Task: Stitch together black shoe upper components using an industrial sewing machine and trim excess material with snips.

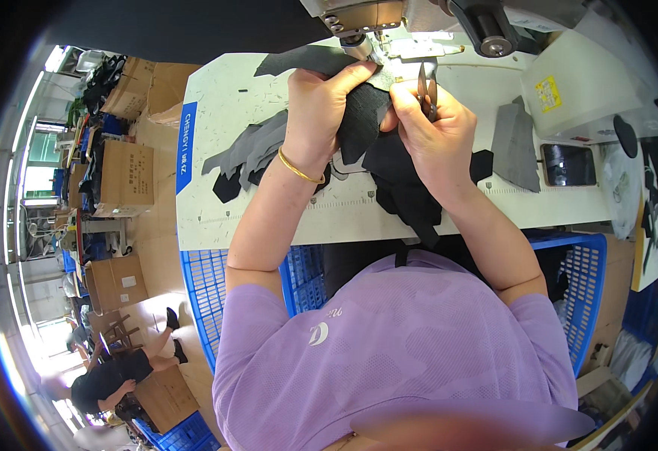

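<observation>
My left hand (323, 111) grips a black fabric piece (363, 120) and holds it up near the needle of the sewing machine (366, 19). A gold bangle sits on that wrist. My right hand (433, 128) pinches the same fabric's edge and holds small thread snips (427, 90) against it. More black fabric (408, 192) hangs down from my hands toward the table's front edge.
Grey and black cut pieces (250, 154) lie on the white table (216, 210) to the left; a grey piece (515, 146) and a phone (568, 165) lie at right. Blue plastic baskets (205, 289) sit under the table. Cardboard boxes (126, 177) and a crouching person (115, 376) are at left.
</observation>
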{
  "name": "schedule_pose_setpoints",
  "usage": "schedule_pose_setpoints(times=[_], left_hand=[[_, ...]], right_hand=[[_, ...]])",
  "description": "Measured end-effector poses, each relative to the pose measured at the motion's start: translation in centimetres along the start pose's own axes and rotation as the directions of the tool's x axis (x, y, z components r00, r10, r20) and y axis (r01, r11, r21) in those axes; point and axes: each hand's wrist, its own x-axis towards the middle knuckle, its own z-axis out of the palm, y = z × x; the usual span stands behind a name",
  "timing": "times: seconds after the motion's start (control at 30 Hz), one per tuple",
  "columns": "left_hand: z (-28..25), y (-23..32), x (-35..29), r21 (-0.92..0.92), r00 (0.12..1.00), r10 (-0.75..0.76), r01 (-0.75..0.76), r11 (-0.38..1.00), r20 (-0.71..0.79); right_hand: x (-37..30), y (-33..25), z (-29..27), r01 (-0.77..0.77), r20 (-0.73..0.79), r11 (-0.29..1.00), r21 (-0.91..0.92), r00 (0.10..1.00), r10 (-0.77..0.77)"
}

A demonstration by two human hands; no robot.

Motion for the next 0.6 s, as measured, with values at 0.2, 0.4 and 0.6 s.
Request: schedule_pose_setpoints(times=[0.2, 0.4, 0.6], left_hand=[[-0.11, 0.03, 0.16, 0.007, 1.000, 0.012, -0.012, 1.000, 0.024], [0.10, -0.08, 0.05, 0.001, 1.000, 0.015, -0.015, 1.000, 0.011], [-0.11, -0.24, 0.00, 0.004, 0.999, 0.029, -0.029, 1.000, 0.017]], right_hand=[[-0.02, -0.25, 0.13, -0.003, 0.000, 1.000, -0.023, 1.000, 0.003], [-0.02, 0.06, 0.14, 0.015, -0.010, 1.000, -0.015, 1.000, -0.015], [-0.21, -0.27, 0.12, -0.002, 0.004, 0.999, -0.038, 1.000, 0.002]])
